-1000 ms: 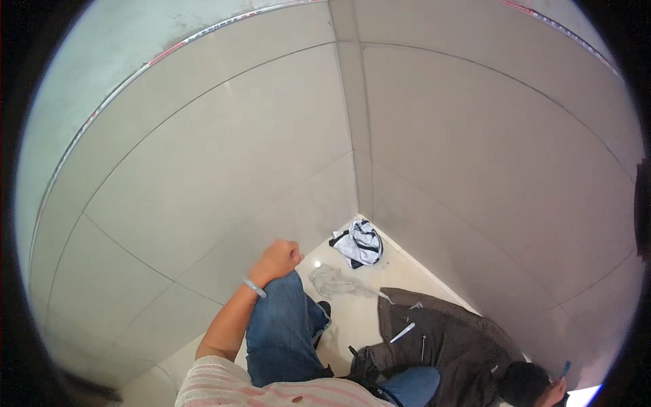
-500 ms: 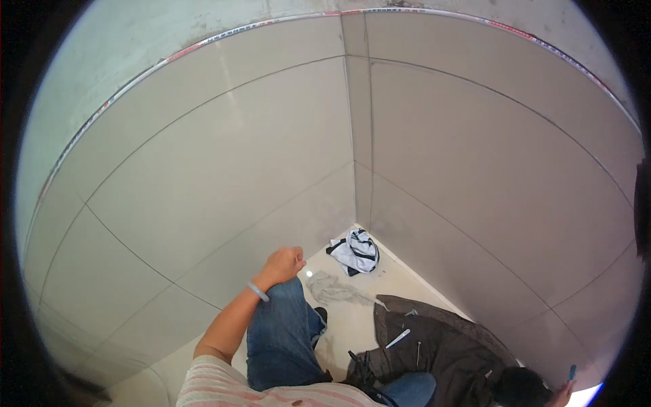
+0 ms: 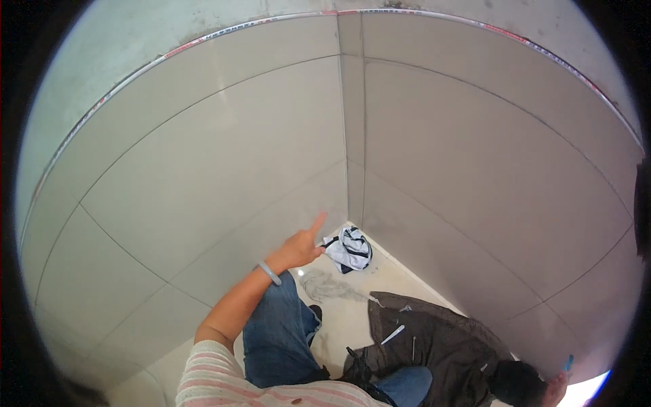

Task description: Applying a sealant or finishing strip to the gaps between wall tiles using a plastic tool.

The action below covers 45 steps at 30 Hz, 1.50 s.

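Fingers of the left hand (image 3: 298,247) were mostly curled, the forefinger stretched out toward the tiled wall (image 3: 203,169) and holding nothing; a pale bangle (image 3: 269,273) sat on the wrist. Just beside the hand, in the corner where the two walls met, lay a crumpled white and black bag (image 3: 349,248) on the pale floor (image 3: 346,319). A grey rag (image 3: 329,287) lay near it. Farther out, a dark jacket (image 3: 434,346) was spread on the floor at lower right. The person's right hand was out of the frame.
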Motion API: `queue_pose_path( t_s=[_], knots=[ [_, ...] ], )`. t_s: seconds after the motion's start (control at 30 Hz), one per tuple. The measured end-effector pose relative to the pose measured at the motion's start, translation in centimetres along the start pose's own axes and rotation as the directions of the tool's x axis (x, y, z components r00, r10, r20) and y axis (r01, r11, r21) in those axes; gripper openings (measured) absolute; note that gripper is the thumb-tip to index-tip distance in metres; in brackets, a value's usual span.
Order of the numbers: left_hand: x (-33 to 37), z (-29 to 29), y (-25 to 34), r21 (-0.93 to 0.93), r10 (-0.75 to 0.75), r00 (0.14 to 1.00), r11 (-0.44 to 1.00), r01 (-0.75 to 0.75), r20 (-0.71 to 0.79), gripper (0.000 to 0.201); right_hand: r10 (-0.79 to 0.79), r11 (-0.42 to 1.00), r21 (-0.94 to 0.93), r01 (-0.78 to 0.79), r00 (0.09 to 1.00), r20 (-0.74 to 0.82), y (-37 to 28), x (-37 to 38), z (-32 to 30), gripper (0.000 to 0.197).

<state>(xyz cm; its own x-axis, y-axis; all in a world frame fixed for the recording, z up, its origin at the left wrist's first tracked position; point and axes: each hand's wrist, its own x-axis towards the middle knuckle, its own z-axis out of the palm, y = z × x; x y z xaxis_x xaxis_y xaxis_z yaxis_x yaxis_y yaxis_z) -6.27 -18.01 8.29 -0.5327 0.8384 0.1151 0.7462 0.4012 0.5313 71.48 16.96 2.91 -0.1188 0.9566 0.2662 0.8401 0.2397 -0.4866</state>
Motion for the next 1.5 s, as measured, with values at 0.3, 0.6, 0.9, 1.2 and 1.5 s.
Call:
queue_pose_path(
  t_s=[0.3,0.6,0.9,1.2,1.5],
  knots=[
    [-0.1,1.4,-0.5,0.001,0.034,0.999,0.999,-0.034,0.034,0.086,0.257,0.322,0.894,-0.313,0.937,0.235,1.7,2.9,-0.4,0.023],
    [1.3,2.8,-0.2,-0.015,0.056,0.991,0.998,-0.055,0.119,0.075,0.281,-0.063,0.939,-0.338,0.897,0.342,-4.4,4.7,3.0,0.011],
    [3.4,6.7,0.9,-0.021,0.152,0.928,0.988,-0.154,0.341,0.059,-0.059,0.186,0.820,-0.542,0.826,0.560,-33.0,5.1,5.4,0.017],
    [7.7,14.7,0.3,-0.037,0.342,0.825,0.930,-0.365,0.450,0.046,-0.612,0.341,0.911,-0.232,0.681,0.402,-70.8,6.2,9.6,0.014],
    [13.1,18.4,-1.1,-0.264,0.524,0.588,0.841,-0.473,0.615,0.051,-0.714,0.204,0.979,-0.025,0.680,0.167,-91.5,11.5,14.1,0.014]
  ],
)
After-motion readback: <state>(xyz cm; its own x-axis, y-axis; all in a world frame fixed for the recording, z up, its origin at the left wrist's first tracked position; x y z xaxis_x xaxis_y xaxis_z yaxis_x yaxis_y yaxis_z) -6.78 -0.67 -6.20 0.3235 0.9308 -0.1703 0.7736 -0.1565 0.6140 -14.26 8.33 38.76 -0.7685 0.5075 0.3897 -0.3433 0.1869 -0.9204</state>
